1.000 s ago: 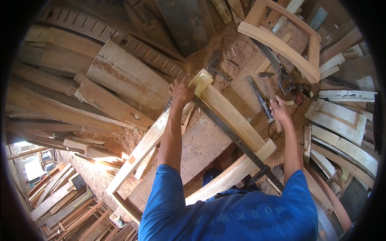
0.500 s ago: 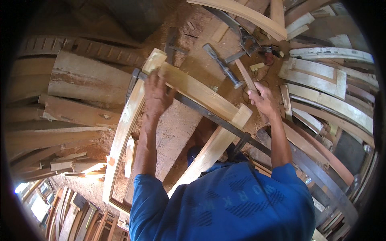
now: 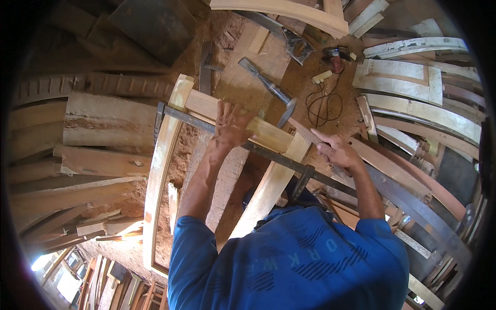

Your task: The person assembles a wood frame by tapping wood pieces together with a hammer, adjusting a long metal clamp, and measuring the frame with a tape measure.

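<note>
My left hand (image 3: 231, 126), fingers stretched and spread, lies over a pale wooden cross rail (image 3: 274, 136). This rail joins two long boards of a wooden frame, the left board (image 3: 159, 165) and the right board (image 3: 268, 191). A dark metal bar clamp (image 3: 279, 160) spans both boards alongside the rail, passing beneath my left forearm or hand. My right hand (image 3: 337, 152) is closed round the wooden handle of a hammer (image 3: 305, 131). The hammer's dark head is low, beside the rail's right end; whether it touches the wood I cannot tell.
Beyond the rail lie a long chisel-like tool (image 3: 268, 85), a handsaw (image 3: 298, 47) and a red-and-black power tool (image 3: 337, 63) with a looped cord. Stacked boards (image 3: 108, 121) fill the left side. White-painted panels (image 3: 400, 77) and more planks lie at the right.
My left hand has slid right along the rail from the left corner. The hammer has come down and left, nearer the right joint. The view has shifted slightly.
</note>
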